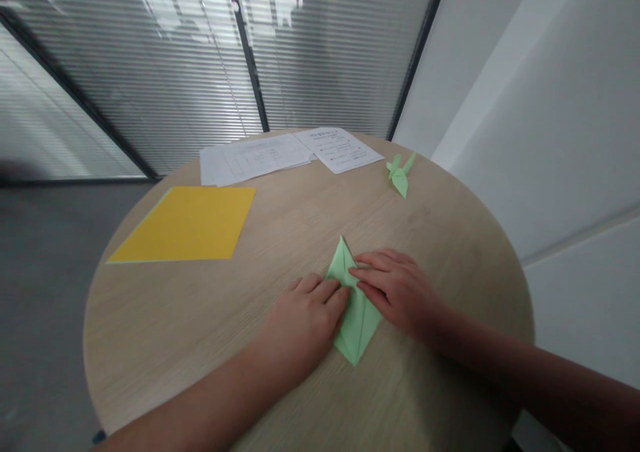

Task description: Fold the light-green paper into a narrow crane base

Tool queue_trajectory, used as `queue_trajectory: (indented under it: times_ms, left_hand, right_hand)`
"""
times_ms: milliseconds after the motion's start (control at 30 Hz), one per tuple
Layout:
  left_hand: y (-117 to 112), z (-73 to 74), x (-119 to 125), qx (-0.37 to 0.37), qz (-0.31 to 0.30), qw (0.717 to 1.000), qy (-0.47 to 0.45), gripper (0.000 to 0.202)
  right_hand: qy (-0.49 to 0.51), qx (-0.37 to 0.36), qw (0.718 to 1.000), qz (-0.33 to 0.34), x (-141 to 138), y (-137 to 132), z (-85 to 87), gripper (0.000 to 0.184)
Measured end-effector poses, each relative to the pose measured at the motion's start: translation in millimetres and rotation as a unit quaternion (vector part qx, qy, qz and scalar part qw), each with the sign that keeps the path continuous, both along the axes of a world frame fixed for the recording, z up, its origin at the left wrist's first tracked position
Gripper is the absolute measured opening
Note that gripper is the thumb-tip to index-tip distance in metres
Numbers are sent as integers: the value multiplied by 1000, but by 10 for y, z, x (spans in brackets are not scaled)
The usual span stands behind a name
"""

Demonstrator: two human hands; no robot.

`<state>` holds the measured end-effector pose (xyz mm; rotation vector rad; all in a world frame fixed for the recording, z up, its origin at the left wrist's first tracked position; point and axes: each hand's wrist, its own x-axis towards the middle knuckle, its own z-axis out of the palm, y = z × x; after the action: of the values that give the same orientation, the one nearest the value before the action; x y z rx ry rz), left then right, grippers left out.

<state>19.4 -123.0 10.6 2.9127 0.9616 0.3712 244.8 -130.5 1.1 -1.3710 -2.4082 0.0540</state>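
Observation:
A light green paper point(357, 322) folded into a narrow diamond lies on the table in front of me, its sharp tip pointing away. My left hand point(305, 312) presses on its left side, fingers curled and thumb on the paper. From the right, my right hand point(397, 289) reaches over the diamond's right edge. Its fingers are stretched out, with fingertips touching the paper near the middle crease. Both hands cover part of the folds.
The round wooden table point(280, 232) also bears a yellow paper stack point(195, 225) with a green edge at left. Printed white sheets point(255, 159) lie along the far side. A small green origami figure point(399, 175) is at far right. Behind stand window blinds point(325, 59) and a white wall point(560, 119).

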Motion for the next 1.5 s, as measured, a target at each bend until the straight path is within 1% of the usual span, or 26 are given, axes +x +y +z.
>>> queue_trajectory:
  times_ms: [100, 167, 267, 367, 500, 633, 733, 833, 900, 1000, 1133, 1233, 1333, 1400, 1467, 1500]
  left_hand:
    - [96, -15, -12, -16, 10, 1000, -7, 15]
    - [140, -20, -12, -24, 25, 999, -21, 17]
    - [176, -26, -16, -29, 29, 999, -27, 30]
    - [203, -19, -37, -42, 32, 999, -3, 44]
    - [260, 48, -61, -58, 35, 997, 46, 57]
    - [335, 163, -49, -52, 33, 994, 95, 64]
    - [361, 198, -44, -50, 39, 992, 108, 66]
    - [347, 155, -50, -51, 59, 992, 95, 69]
    - [331, 112, -56, -47, 74, 993, 77, 72]
    - [324, 83, -67, -48, 101, 992, 52, 69]
    - [348, 118, -78, -52, 155, 986, 31, 60]
    - [352, 136, -76, -49, 169, 984, 21, 53]
    - [355, 131, -76, -55, 170, 984, -5, 46]
    - [374, 128, -88, -71, 166, 983, -40, 34]
    - [411, 136, -109, -97, 158, 979, -85, 17]
    - [433, 145, -121, -112, 159, 975, -110, 14]
  right_hand:
    - [6, 1, 1000, 13, -14, 16, -13, 29]
    - [14, 6, 1000, 16, -24, 20, -19, 29]
    - [19, 19, 999, 20, -40, 18, -33, 29]
    - [22, 31, 999, 24, -50, 11, -52, 30]
    - [18, 23, 999, 37, -37, 40, -23, 29]
    - [28, -24, 997, 60, -11, 162, 60, 22]
    - [53, -45, 997, 37, -22, 271, 78, 17]
    - [58, -39, 998, 1, -60, 332, 44, 22]
    - [53, -36, 998, -5, -84, 341, 21, 20]
    - [45, -35, 998, -9, -107, 326, 16, 15]
    - [8, -21, 999, -45, -136, 300, 51, 20]
    - [-2, -35, 998, -53, -175, 308, 73, 20]
    - [40, -65, 995, -57, -227, 352, 86, 15]
    - [91, -95, 990, -59, -264, 390, 100, 10]
    - [157, -154, 974, -49, -298, 423, 126, 7]
    - [193, -193, 961, -40, -313, 436, 143, 7]
